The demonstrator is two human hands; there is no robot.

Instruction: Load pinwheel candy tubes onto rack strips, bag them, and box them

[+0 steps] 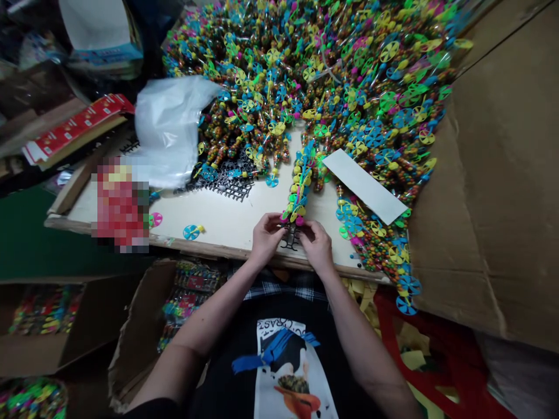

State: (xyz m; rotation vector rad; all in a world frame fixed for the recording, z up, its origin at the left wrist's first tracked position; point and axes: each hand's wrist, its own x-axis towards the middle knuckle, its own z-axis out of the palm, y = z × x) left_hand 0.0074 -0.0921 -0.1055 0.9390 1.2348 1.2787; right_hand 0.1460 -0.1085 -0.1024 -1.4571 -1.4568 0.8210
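My left hand point(267, 237) and my right hand point(317, 247) meet near the table's front edge, both pinching the lower end of a bundle of pinwheel candy tubes point(299, 186). The bundle has yellow, green and blue pinwheels and leans away from me. Under my fingers lies a strip of black plastic lattice point(290, 237), partly hidden. A large heap of the same tubes point(305, 75) fills the far side of the pale board table point(218, 224). A white card strip point(364, 185) rests on the heap, right of the bundle.
A crumpled clear plastic bag point(168, 131) and black lattice sheets point(225, 183) lie left of the heap. Loose pinwheels point(191, 231) sit on the board. A cardboard flap point(480, 174) rises at the right. Open cartons point(43, 326) stand below the table's left side.
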